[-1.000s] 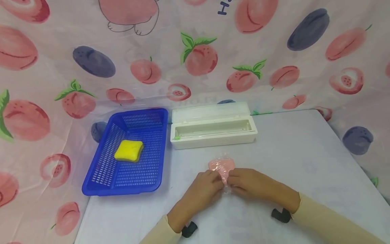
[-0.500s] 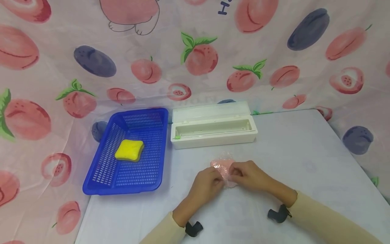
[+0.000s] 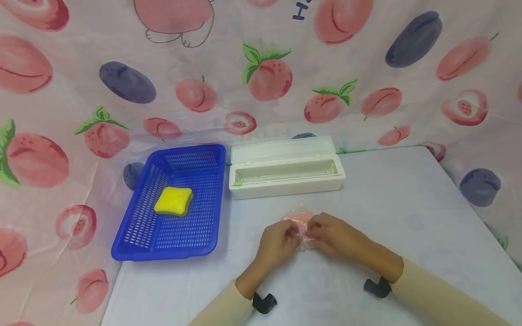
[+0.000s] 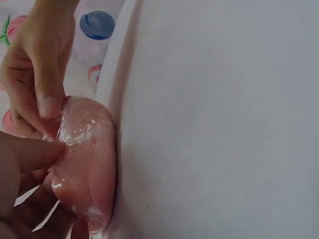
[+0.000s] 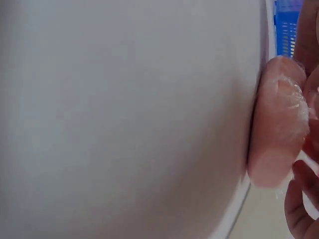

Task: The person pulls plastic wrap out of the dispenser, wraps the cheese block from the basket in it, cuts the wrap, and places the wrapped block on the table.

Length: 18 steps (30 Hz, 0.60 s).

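A pink block (image 3: 302, 217), like a sponge, lies on the white table wrapped in clear cling film (image 3: 299, 208). My left hand (image 3: 275, 244) is at its left side, thumb and fingertips pinching the film over its top. From the right, my right hand (image 3: 344, 237) pinches the film too, its fingertips close to the left ones. The left wrist view shows the glossy, wrinkled wrap over the pink block (image 4: 102, 164), with both thumbs at its upper face. In the right wrist view the block (image 5: 274, 129) has a smooth rounded side, and loose film bunches near the fingers.
Behind the hands stands a long white cling film dispenser (image 3: 285, 188) with its lid raised. At the left a blue plastic basket (image 3: 204, 251) holds a yellow sponge (image 3: 173, 201). A fruit-print cloth (image 3: 281, 27) hangs behind the table (image 3: 408, 217).
Both hands have shifted up a little and their fingers have moved over the pink block's top. More of its near end now shows between them. The dispenser and basket have stayed put.
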Motion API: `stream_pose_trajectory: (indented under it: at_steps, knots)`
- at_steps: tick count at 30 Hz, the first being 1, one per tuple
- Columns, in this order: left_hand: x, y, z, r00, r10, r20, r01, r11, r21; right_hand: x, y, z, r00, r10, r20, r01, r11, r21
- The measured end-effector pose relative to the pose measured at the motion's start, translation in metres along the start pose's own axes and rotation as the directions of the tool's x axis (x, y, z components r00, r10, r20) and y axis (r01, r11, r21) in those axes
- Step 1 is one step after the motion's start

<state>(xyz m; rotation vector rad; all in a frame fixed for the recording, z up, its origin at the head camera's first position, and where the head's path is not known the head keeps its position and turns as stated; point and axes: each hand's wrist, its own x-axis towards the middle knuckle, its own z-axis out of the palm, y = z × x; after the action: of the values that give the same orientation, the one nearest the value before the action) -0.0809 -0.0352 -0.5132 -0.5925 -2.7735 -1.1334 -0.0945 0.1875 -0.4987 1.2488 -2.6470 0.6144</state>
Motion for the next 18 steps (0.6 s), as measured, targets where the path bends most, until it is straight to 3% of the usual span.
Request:
stream_pose_trajectory:
  at_steps: [3,5,7,8,11,14,16,18]
  knots:
    - [-0.001,0.002,0.002,0.998,0.044,-0.040,-0.039,0.994,0.105,-0.004,0.002,-0.005,0.996,-0.082,0.046,0.087,0.989,-0.119]
    - [-0.002,0.004,0.002,0.995,0.090,-0.048,-0.078,0.974,0.213,-0.005,0.003,-0.007,0.991,-0.112,0.079,0.124,0.978,-0.166]
    - [-0.001,0.005,-0.001,0.984,0.174,-0.028,-0.156,0.937,0.312,-0.006,0.004,-0.006,0.989,-0.101,0.109,0.117,0.981,-0.153]
    - [0.000,0.006,-0.004,0.974,0.228,0.006,-0.215,0.905,0.367,-0.007,0.005,-0.006,0.988,-0.093,0.122,0.109,0.986,-0.127]
    - [0.005,0.007,-0.012,0.904,0.406,0.137,-0.422,0.787,0.450,-0.011,0.012,-0.006,0.988,-0.065,0.138,0.064,0.998,0.013]
    - [0.007,0.005,-0.020,0.829,0.478,0.292,-0.560,0.696,0.450,-0.017,0.022,-0.012,0.992,-0.013,0.129,-0.012,0.981,0.192]
    - [0.006,0.004,-0.025,0.810,0.466,0.355,-0.584,0.686,0.433,-0.020,0.026,-0.019,0.992,0.043,0.115,-0.073,0.960,0.271]
    - [0.005,0.004,-0.027,0.841,0.380,0.386,-0.515,0.781,0.354,-0.023,0.030,-0.026,0.990,0.102,0.099,-0.128,0.945,0.300]
